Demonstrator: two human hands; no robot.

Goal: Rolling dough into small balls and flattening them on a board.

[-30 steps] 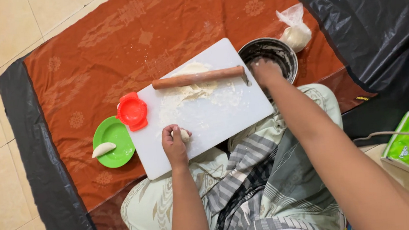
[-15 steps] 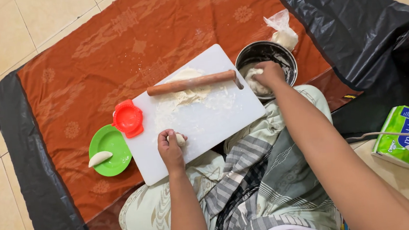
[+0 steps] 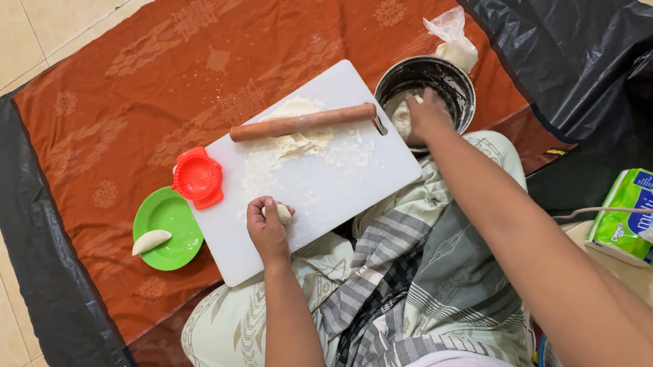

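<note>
A white cutting board [image 3: 327, 187] dusted with flour lies on a rust-red cloth [image 3: 175, 71]. My left hand [image 3: 267, 230] rests at the board's near edge, closed on a small lump of dough [image 3: 282, 212]. My right hand [image 3: 424, 113] reaches into a dark metal bowl [image 3: 456, 85] and touches the dough inside it. A wooden rolling pin [image 3: 301, 122] lies across the far part of the board, over a pile of flour.
A red dumpling press [image 3: 198, 176] sits at the board's left edge. Beside it a green plate [image 3: 172, 220] holds one folded dumpling [image 3: 150, 240]. A plastic bag [image 3: 453, 38] lies behind the bowl. A green tissue pack [image 3: 635, 215] lies on the right. Black plastic sheet [image 3: 564, 21] borders the cloth.
My right hand has gone deeper into the metal bowl. My left hand stays on the dough lump at the board's near edge. The camera view has shifted slightly.
</note>
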